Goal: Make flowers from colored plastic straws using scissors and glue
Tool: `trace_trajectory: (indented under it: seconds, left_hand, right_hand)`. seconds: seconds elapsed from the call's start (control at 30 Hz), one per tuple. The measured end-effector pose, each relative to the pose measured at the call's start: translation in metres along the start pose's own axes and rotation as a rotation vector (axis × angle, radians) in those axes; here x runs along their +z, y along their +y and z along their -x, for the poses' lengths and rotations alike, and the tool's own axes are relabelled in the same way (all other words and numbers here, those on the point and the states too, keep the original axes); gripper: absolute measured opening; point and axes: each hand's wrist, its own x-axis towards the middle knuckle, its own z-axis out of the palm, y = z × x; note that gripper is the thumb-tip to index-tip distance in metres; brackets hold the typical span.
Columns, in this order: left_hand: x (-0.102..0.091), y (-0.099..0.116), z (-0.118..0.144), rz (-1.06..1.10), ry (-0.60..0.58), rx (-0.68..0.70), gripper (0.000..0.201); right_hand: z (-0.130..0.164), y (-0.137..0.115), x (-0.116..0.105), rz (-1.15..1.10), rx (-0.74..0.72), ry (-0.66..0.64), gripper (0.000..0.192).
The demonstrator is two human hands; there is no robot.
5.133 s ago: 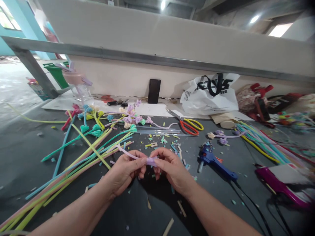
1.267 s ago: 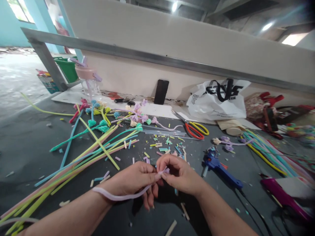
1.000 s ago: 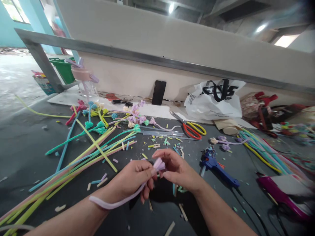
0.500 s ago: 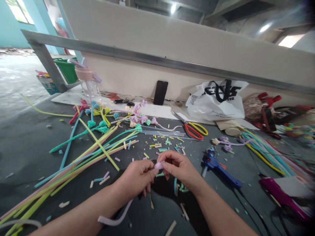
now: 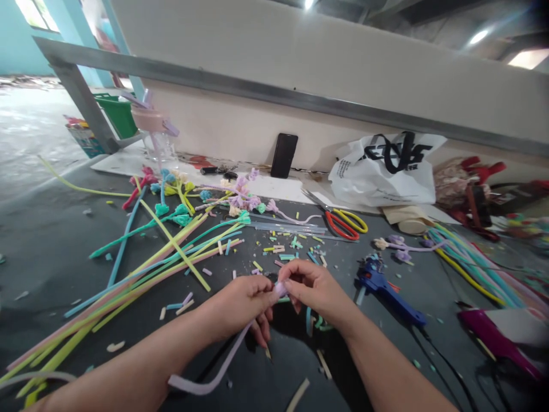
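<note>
1. From the head view, I see a lilac, fuzzy chenille stem, bunched at one end, pinched between both hands, to the left of a blue plastic glue gun.
2. The left hand grips the bunch from one side; the right hand has thumb and finger closed on its other side. Should either slacken, I think the soft folds could spring apart.
3. The stem's tail curves loose below the left hand, well apart from the glue gun; a forearm brushing it might twist the bunch.
4. Small pastel cut bits lie scattered left of the glue gun, some near the fingers; one could cling to the fuzz.
5. A wide swing of the right arm might snag the glue gun's black cord. Whether the gun is hot, I can't tell.
</note>
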Motion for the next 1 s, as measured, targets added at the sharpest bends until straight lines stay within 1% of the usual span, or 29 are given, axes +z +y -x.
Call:
trace_trajectory:
  seconds: [0.13,0.2,0.3,0.4,0.47,0.57,0.63,0.7,0.77,0.87,0.93,1.0]
  left_hand:
    - [0.0038,-0.0006,-0.0001,-0.070,0.020,-0.014,0.039]
    - [0.0047,-0.0017,0.0000,-0.090,0.045,-0.021,0.037]
    - [0.0049,-0.0029,0.0001,-0.071,0.066,-0.039,0.029]
    - [0.0040,-0.0022,0.0009,0.000,0.064,-0.026,0.023]
    - [0.0031,-0.0008,0.0020,0.082,0.048,0.009,0.020]
    - [0.0019,-0.0001,0.0040,0.221,-0.011,0.048,0.020]
    - [0.0014,-0.0017,0.0045,0.286,-0.059,0.053,0.021]
    - [0.0011,-0.0050,0.0042,0.324,-0.103,0.056,0.021]
    - [0.0010,-0.0083,0.0034,0.342,-0.135,0.057,0.022]
    - [0.0023,-0.0098,0.0025,0.336,-0.159,0.041,0.022]
    - [0.0048,-0.0082,0.0023,0.296,-0.138,0.012,0.023]
    - [0.0084,-0.0066,0.0020,0.226,-0.085,-0.015,0.023]
  right_hand:
    - [0.0000,-0.0002,0.0017,0.046,0.010,0.008,0.006]
    - [0.0000,0.0002,0.0030,0.051,0.012,0.004,0.006]
    - [-0.0002,0.0018,0.0044,0.037,0.002,-0.003,0.008]
    - [0.0002,0.0029,0.0038,-0.017,-0.030,-0.008,0.013]
    - [0.0017,0.0025,0.0022,-0.076,-0.070,-0.038,0.023]
    - [0.0053,0.0003,-0.0003,-0.115,-0.151,-0.117,0.036]
    - [0.0076,-0.0015,-0.0011,-0.065,-0.218,-0.138,0.036]
    - [0.0091,-0.0030,-0.0009,0.022,-0.283,-0.128,0.030]
    - [0.0093,-0.0035,0.0002,0.079,-0.304,-0.111,0.024]
    - [0.0077,-0.0021,0.0025,0.033,-0.224,-0.096,0.014]
    - [0.0062,-0.0005,0.0036,0.003,-0.148,-0.090,0.009]
    - [0.0049,0.0008,0.0040,0.025,-0.094,-0.069,0.006]
